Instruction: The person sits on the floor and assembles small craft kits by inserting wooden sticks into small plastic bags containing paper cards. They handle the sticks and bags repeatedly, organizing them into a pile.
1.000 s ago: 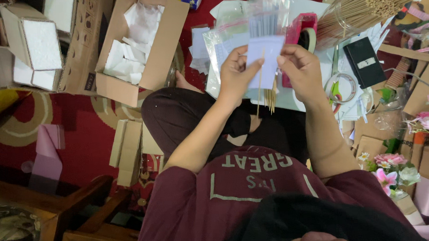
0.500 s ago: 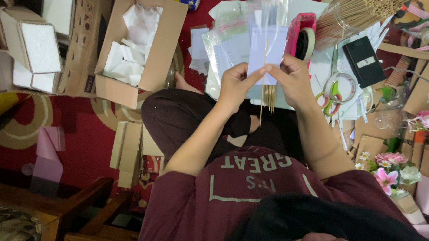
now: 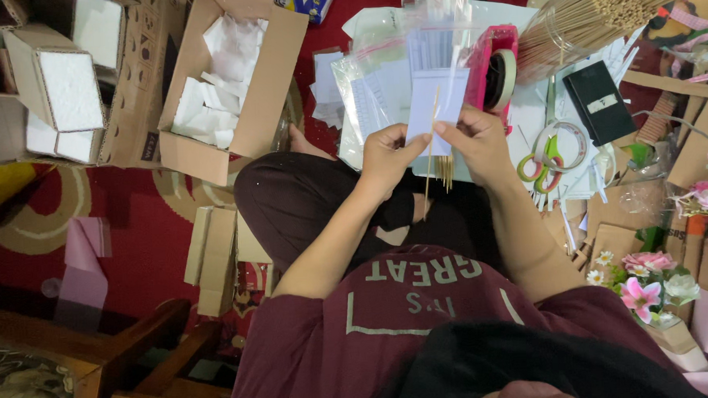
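A small white paper card (image 3: pixel 437 108) is held up above the lap, pinched at its lower edge by both hands. The left hand (image 3: pixel 385 154) is closed on the card's lower left corner, and a thin wooden stick (image 3: pixel 430 152) is pressed against the card there; the right hand (image 3: pixel 479 142) is closed on the lower right edge, with a small bunch of further sticks (image 3: pixel 446 171) hanging below its fingers.

A slip is judged the likeliest fault: the stick is slender and smooth and is held only by fingertip pressure, so it could slide out of line or drop into the lap. The card is thin, and a tight pinch could crease it. The hanging bunch could also be let fall if the right grip is loosened.

The card appears plain, pale and rectangular, slightly longer than wide, and flat. The stick appears straight and light tan, running from above the card's middle down past the wrists.

Just beyond the card lie clear plastic bags (image 3: pixel 381 86), a pink tape dispenser (image 3: pixel 495 69) and, farther right, a large bundle of sticks (image 3: pixel 600 9). Green-handled scissors (image 3: pixel 547 155) lie to the right.
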